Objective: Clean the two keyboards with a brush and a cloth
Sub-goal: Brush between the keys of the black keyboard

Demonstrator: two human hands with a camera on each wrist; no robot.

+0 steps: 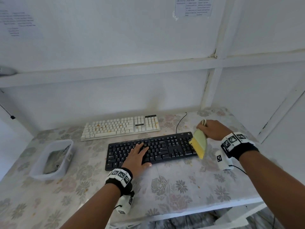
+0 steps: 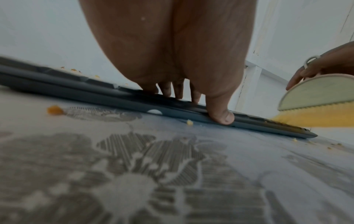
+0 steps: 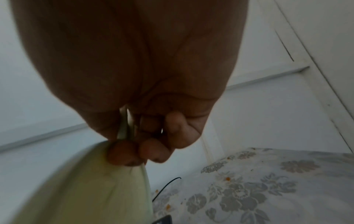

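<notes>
Head view: a tabletop (image 1: 173, 192) under a flowered cover carries, from largest to smallest, a black keyboard (image 1: 158, 151) near the front, a white keyboard (image 1: 120, 127) just behind it and still flecked with orange crumbs, and a clear plastic tub (image 1: 51, 160) well to the left holding what looks like a dark cloth (image 1: 55, 160). The left hand (image 1: 137, 157) lies flat on the black keyboard's middle keys, fingers (image 2: 179, 91) straight and the thumb at the front edge, pinning the board rather than gripping it. The right hand (image 1: 212, 129) is clenched round the looped handle of a small brush (image 1: 198, 143), whose yellow bristles touch the number-pad end of the black keyboard.

Handling, as judged: both keyboards are light, stiff slabs that would slide on the smooth cover, so a flat palm on the keys or a hold at a long edge suits them. The brush is light, with a rigid pale-green back and soft bristles; its handle at the top is the natural hold. The crumbs (image 2: 189, 122) are loose and scatter easily. The cloth should be limp, and can be pinched anywhere.
</notes>
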